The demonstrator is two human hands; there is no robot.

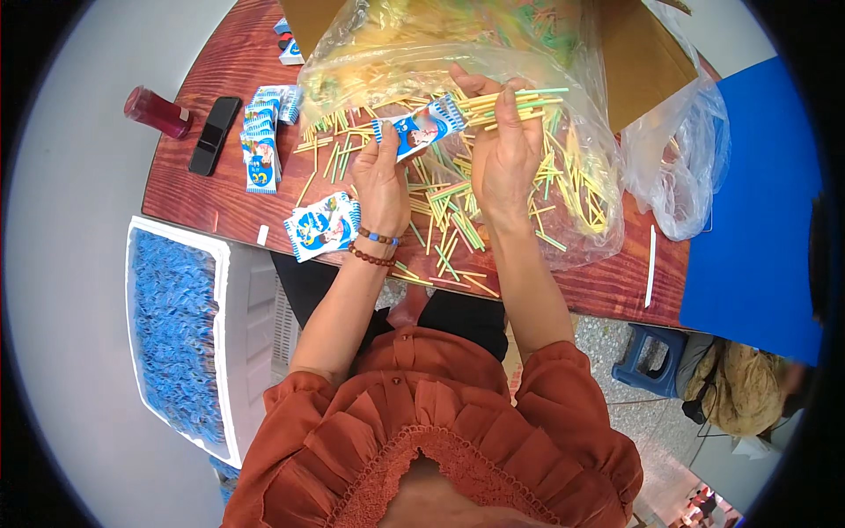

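Note:
My left hand (383,189) is closed on a small blue and white packet (421,129), thumb on top. My right hand (508,163) grips a bundle of thin yellow and green sticks (539,101) between thumb and fingers. The bundle's left end meets the packet's right end; whether the sticks are inside it I cannot tell. Beneath both hands, many loose sticks (458,220) lie scattered on the table and on a large clear plastic bag (572,238). Near my left wrist is a small pile of similar packets (321,227).
More packets (260,154) lie overlapping at the left, beside a black phone (214,136) and a red-filled jar (158,112). A white foam box (224,352) full of blue packets stands left of the table. A cardboard box (642,75) and crumpled plastic (673,180) are at the right.

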